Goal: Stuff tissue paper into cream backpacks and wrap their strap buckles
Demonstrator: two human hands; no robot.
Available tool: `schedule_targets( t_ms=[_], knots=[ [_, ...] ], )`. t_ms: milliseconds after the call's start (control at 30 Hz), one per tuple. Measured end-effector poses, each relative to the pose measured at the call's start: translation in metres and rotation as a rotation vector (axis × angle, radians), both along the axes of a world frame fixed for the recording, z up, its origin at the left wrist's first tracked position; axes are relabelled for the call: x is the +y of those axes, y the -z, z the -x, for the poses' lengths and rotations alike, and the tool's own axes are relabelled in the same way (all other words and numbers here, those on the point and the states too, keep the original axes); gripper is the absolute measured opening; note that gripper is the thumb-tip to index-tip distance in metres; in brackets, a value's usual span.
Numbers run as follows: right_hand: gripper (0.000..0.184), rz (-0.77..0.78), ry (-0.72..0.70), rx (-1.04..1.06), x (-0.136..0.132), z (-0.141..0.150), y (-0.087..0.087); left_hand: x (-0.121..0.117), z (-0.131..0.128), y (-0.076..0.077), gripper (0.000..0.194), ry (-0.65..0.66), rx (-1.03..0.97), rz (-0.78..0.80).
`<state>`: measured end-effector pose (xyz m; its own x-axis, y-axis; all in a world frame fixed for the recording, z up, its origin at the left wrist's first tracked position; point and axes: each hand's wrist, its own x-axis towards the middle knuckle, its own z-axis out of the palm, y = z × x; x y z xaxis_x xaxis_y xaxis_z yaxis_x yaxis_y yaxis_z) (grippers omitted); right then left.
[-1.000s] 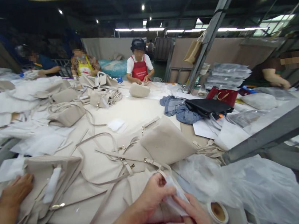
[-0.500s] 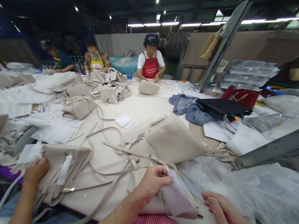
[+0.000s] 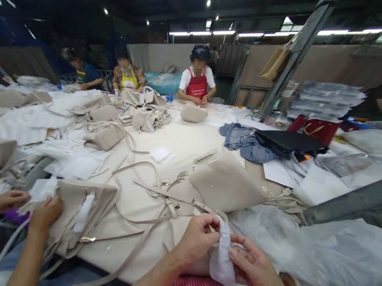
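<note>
My left hand (image 3: 201, 237) pinches the top of a thin white wrapping sheet (image 3: 221, 263) near the table's front edge. The fingers of my right hand (image 3: 254, 261) close on the sheet's right side. The sheet is folded lengthwise around a beige strap (image 3: 221, 214), whose end shows above it; the rest is hidden. Just beyond my hands lies a beige bag (image 3: 226, 180) with its flap spread flat, and straps with gold buckles (image 3: 164, 183) trail to its left. A roll (image 3: 291, 284) sits beside my right wrist.
At left, a co-worker's hands (image 3: 47, 211) hold white paper at a beige bag (image 3: 88, 194). Clear plastic sheeting (image 3: 359, 247) and a metal beam (image 3: 363, 193) lie to the right. Blue cloth (image 3: 247, 142) is farther back. Across the table, a person in a red apron (image 3: 194, 87) works.
My right hand has moved left and taken hold of the white sheet, which has gone from hanging flat to folded narrow. The co-worker's far hand has moved right toward the white paper.
</note>
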<state>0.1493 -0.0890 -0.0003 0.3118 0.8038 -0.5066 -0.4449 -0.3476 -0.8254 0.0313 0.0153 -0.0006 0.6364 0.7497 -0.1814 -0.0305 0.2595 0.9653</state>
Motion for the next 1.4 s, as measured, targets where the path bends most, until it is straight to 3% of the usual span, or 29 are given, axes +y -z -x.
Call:
schedule_targets(
  t_ms=[100, 267, 400, 467, 600, 700, 767, 833, 933, 1000, 1100, 1200, 1400],
  knots=[
    [0.051, -0.028, 0.051, -0.077, 0.003, 0.005, -0.001, -0.005, -0.001, 0.002, 0.006, -0.089, 0.041, -0.05],
    [0.047, -0.103, 0.141, -0.174, 0.006, 0.008, -0.002, -0.008, 0.004, -0.004, 0.012, -0.004, 0.122, 0.032],
    [0.043, -0.139, 0.156, -0.293, 0.005, 0.012, 0.004, -0.009, 0.002, -0.009, 0.012, -0.067, 0.088, -0.007],
    [0.045, -0.138, 0.153, -0.32, 0.004, 0.015, 0.007, -0.01, -0.002, -0.01, 0.015, -0.111, 0.064, 0.089],
    [0.059, -0.091, 0.105, -0.159, -0.002, 0.022, 0.013, -0.012, -0.004, -0.006, 0.019, -0.099, -0.063, 0.376],
    [0.059, -0.057, 0.047, 0.065, -0.006, 0.023, 0.016, -0.011, -0.002, -0.005, 0.023, -0.074, -0.129, 0.479],
    [0.056, -0.06, 0.073, 0.091, -0.009, 0.021, 0.019, -0.01, 0.0, -0.005, 0.024, -0.078, -0.156, 0.499],
    [0.045, -0.085, 0.106, -0.041, -0.013, 0.016, 0.023, -0.009, 0.002, -0.005, 0.025, -0.09, -0.161, 0.508],
    [0.029, -0.11, 0.078, -0.449, -0.02, 0.002, 0.029, -0.009, 0.003, -0.006, 0.022, -0.085, -0.115, 0.494],
    [0.028, -0.072, 0.092, -0.621, -0.022, -0.006, 0.028, -0.01, 0.003, -0.007, 0.017, -0.068, -0.052, 0.419],
    [0.038, 0.003, 0.111, -0.495, -0.013, -0.008, 0.017, -0.011, 0.004, -0.008, 0.009, -0.046, 0.047, 0.285],
    [0.042, -0.023, 0.029, -0.322, 0.002, 0.0, 0.003, -0.013, 0.005, -0.007, 0.005, -0.053, 0.098, 0.214],
    [0.038, -0.054, -0.06, -0.315, 0.017, 0.003, -0.002, -0.016, 0.008, -0.006, 0.013, -0.08, 0.12, 0.243]
  ],
)
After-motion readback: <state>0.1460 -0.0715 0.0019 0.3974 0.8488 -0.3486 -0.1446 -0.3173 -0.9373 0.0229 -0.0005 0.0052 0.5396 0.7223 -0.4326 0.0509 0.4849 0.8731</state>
